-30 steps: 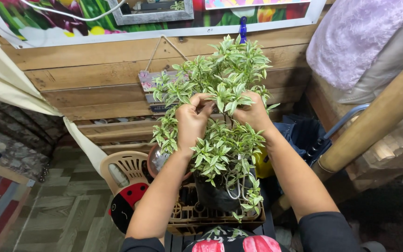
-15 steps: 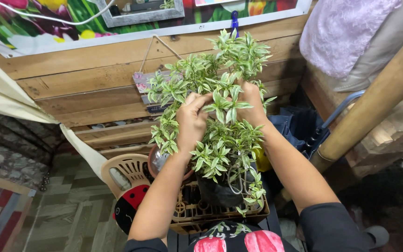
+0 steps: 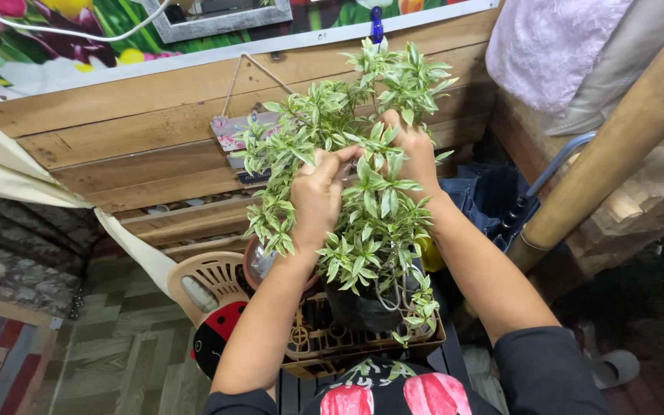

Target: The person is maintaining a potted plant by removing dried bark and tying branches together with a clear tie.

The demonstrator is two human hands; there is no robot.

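I'm seeing both hands up in the foliage. Left hand (image 3: 318, 196) is curled, fingertips pinching a leafy stem near the top of the variegated plant (image 3: 363, 230). Right hand (image 3: 413, 150) is buried behind leaves, fingers closed among stems; I cannot tell exactly which one it's gripping.

Compared with a second ago, the right hand is sitting a bit higher and further back into the crown, while the left is staying about where it was. The view is also tilting slightly. I'm reading that as working through the upper stems, not the base.

The plant is standing in a dark pot (image 3: 363, 307), directly below the hands, well under the grip. The pot is resting in a brown plastic crate (image 3: 309, 346). A beige plastic chair (image 3: 209, 280) is just to the left, with wooden planks (image 3: 132, 154) behind.
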